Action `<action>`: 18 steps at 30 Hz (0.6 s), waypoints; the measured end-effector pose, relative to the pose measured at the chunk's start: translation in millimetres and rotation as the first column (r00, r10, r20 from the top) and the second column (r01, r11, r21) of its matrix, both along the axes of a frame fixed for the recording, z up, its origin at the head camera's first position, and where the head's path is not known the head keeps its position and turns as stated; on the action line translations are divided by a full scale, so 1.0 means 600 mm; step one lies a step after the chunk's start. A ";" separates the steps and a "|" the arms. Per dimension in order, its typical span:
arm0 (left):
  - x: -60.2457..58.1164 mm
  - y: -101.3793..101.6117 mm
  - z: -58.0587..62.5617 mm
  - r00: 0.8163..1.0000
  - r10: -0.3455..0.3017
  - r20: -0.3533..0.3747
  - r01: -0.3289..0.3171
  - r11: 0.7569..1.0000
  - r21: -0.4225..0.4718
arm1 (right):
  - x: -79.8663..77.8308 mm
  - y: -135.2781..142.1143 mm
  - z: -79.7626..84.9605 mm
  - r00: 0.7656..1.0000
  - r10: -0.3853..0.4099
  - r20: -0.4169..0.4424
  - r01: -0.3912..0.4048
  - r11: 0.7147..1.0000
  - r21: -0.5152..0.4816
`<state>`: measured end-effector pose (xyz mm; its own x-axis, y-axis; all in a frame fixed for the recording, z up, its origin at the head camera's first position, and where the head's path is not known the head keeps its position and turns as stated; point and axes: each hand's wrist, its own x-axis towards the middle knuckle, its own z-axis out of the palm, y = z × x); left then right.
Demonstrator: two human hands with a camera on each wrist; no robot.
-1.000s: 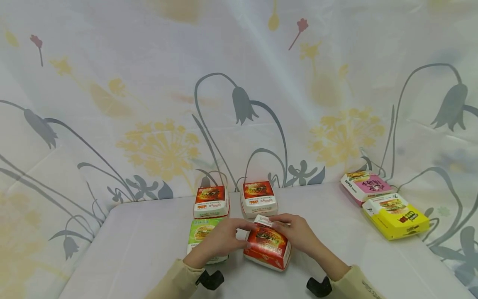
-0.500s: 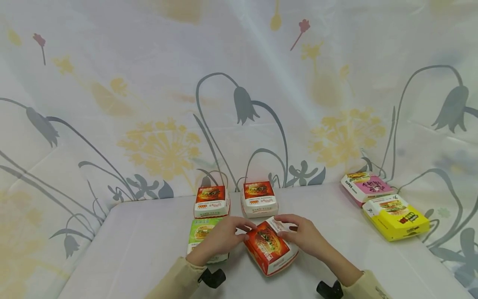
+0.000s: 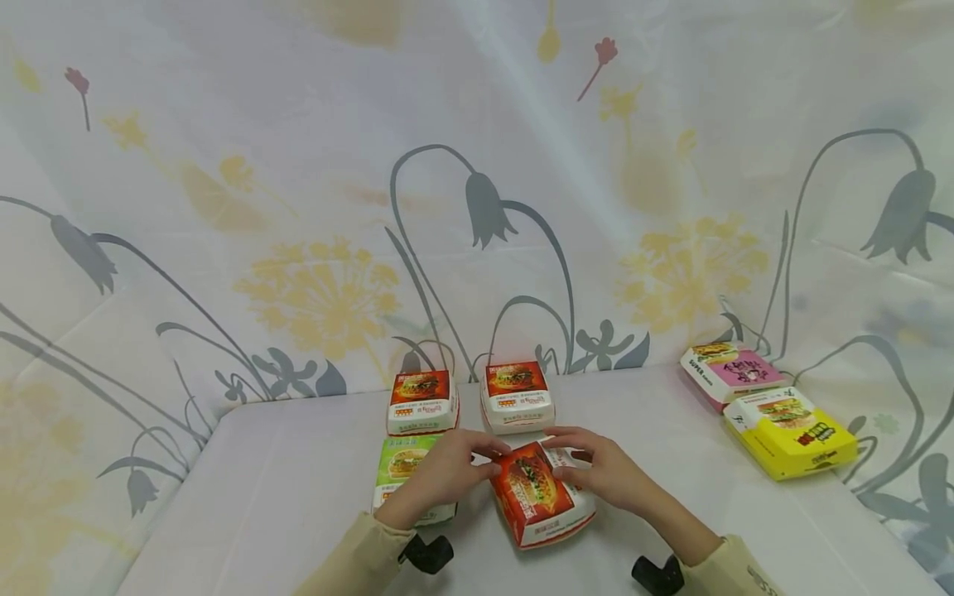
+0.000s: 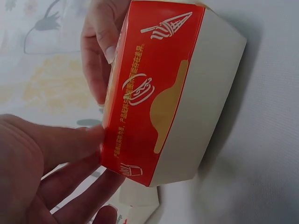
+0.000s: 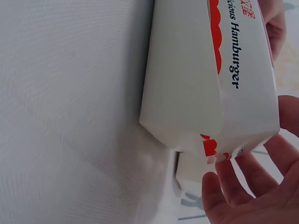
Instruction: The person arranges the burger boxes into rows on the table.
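In the head view a red-and-white hamburger box (image 3: pixel 535 492) sits at an angle at the front middle of the white table. My left hand (image 3: pixel 445 470) holds its left far corner; the left wrist view has the thumb against the red side (image 4: pixel 140 93) and the fingers around the corner. On the opposite side, my right hand (image 3: pixel 609 470) holds the box, thumb near the top edge. The right wrist view has its fingertips at the end of the white side wall (image 5: pixel 247 70). Partly behind my left hand lies a green hamburger box (image 3: pixel 406 463).
Two more red-and-white boxes, a left one (image 3: pixel 421 404) and a right one (image 3: pixel 517 397), stand behind. On the right, a pink box (image 3: pixel 734 371) touches a yellow box (image 3: pixel 792 432). A flower-printed cloth (image 3: pixel 335 207) hangs behind the table (image 3: pixel 283 488).
Between both hands the red box has turned on the table, its near end swinging right and then slightly back. My right hand has shifted right; the other boxes stay put.
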<state>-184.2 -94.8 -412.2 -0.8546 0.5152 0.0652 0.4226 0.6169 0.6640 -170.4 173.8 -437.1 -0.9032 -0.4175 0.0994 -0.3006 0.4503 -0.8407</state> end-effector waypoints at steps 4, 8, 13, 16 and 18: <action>0.002 -0.002 0.000 1.000 -0.014 -0.006 0.014 1.000 0.022 | 0.001 0.001 0.000 1.000 -0.008 -0.004 0.008 1.000 0.004; 0.006 -0.006 0.000 0.998 -0.019 -0.054 0.020 0.999 0.033 | 0.002 -0.001 0.002 1.000 -0.029 0.004 0.029 0.999 0.013; 0.016 -0.012 0.009 0.995 -0.007 -0.097 0.012 0.999 0.043 | 0.004 -0.004 0.002 0.998 -0.059 -0.003 0.059 0.998 0.029; 0.023 -0.013 0.015 0.994 -0.024 -0.104 0.030 0.998 0.053 | 0.006 -0.006 0.000 0.997 -0.075 -0.024 0.076 0.997 0.035; 0.028 -0.012 0.019 0.994 -0.039 -0.102 0.043 0.998 0.045 | 0.006 -0.007 0.000 0.996 -0.083 -0.040 0.085 0.996 0.039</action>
<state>-167.4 -102.1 -400.8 -0.8205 0.5440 0.1754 0.5134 0.5665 0.6446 -166.6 169.3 -437.0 -0.9312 -0.3447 0.1186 -0.2916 0.5089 -0.8099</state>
